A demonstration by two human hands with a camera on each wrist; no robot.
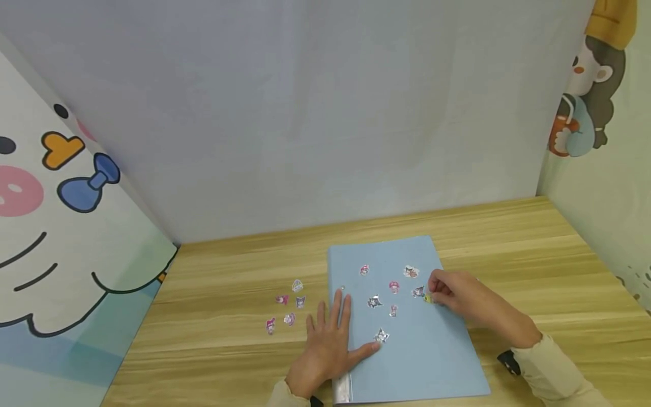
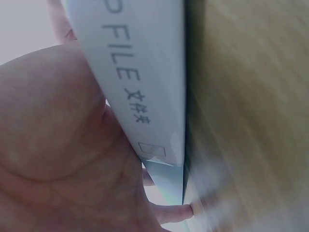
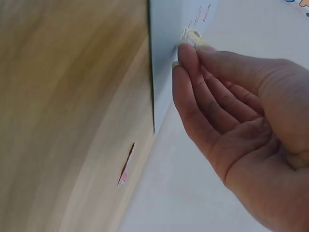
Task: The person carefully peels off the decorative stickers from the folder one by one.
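A light blue file folder [image 1: 412,362] lies closed on the wooden table, its spine [image 2: 140,82] lettered "FILE". My left hand [image 1: 328,346] rests spread over the spine edge, thumb on the cover by a star-shaped sticker [image 1: 381,336]. Between thumb and fingertips, my right hand [image 1: 452,291] pinches a small yellow sticker [image 3: 193,36] close over the cover's right side. Right beside it is a dark character sticker [image 1: 418,291]. More cartoon stickers dot the cover, among them a pink one [image 1: 394,287], a black-and-white one [image 1: 374,302] and a larger white one [image 1: 411,272].
Left of the folder, several loose stickers lie on the table [image 1: 213,339], including a pink one [image 1: 270,325] and a purple one [image 1: 289,319]. A pale curtain [image 1: 356,113] hangs behind. Cartoon-printed panels flank both sides. In the right wrist view, a thin pink-and-red piece [image 3: 125,166] shows against the wood.
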